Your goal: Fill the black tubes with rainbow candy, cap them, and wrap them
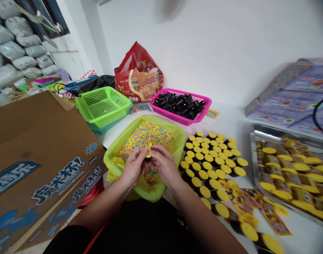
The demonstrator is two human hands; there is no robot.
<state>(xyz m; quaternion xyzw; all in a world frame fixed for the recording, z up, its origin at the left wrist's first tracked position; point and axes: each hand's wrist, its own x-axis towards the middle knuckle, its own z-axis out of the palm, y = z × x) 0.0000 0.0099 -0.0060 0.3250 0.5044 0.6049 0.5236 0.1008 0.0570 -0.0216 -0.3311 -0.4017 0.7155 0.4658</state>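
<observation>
My left hand (133, 166) and my right hand (164, 165) meet above a yellow-green lined basket (178, 141) heaped with tiny multicoloured candy beads (145, 141). Between my fingers is a small yellow-capped tube (148, 151), mostly hidden by them. Both hands seem to grip it. To the right of my right hand stand several black tubes with yellow caps (209, 158) in a dense group. Loose printed labels (267, 211) lie at their lower right.
A large printed cardboard box (42, 148) stands at left. Behind the hands are a green basket (103, 106), a pink basket of black tubes (180, 107) and a red printed bag (138, 74). A metal tray of labelled tubes (288, 173) sits at right, below stacked printed sheets (304, 93).
</observation>
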